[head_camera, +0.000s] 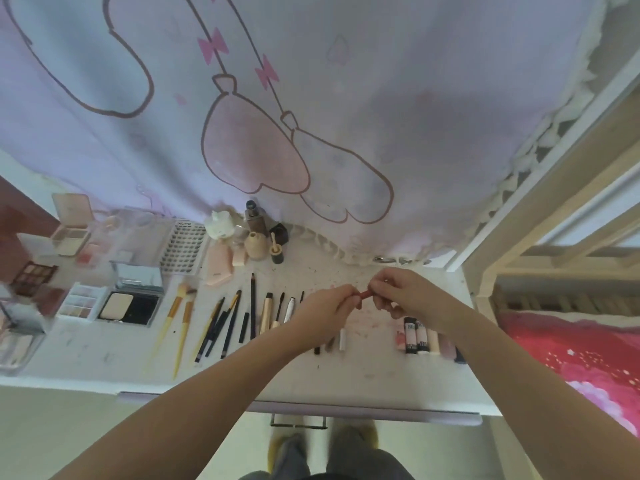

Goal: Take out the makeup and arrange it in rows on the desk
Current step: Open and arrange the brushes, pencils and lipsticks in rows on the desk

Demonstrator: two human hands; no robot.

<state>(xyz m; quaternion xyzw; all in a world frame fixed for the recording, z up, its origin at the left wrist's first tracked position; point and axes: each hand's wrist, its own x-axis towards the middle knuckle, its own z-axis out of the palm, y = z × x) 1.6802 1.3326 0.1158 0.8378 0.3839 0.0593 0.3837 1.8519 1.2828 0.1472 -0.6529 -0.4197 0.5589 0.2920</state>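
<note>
Both hands hold a small red lipstick tube (pixel 364 293) above the white desk (pixel 363 372). My left hand (pixel 329 311) pinches its left end and my right hand (pixel 403 292) pinches its right end. Below them lies a row of brushes and pencils (pixel 221 323), with two yellow-handled brushes (pixel 180 320) further left. Several lip tubes (pixel 420 336) lie side by side under my right wrist. Part of the middle row is hidden by my left hand.
Palettes and compacts (pixel 130 306) sit at the left, with a lash tray (pixel 183 249) behind. Bottles and small jars (pixel 258 237) stand at the back by the hanging curtain (pixel 311 116). A bed frame (pixel 554 209) and red bedding (pixel 588 358) lie right.
</note>
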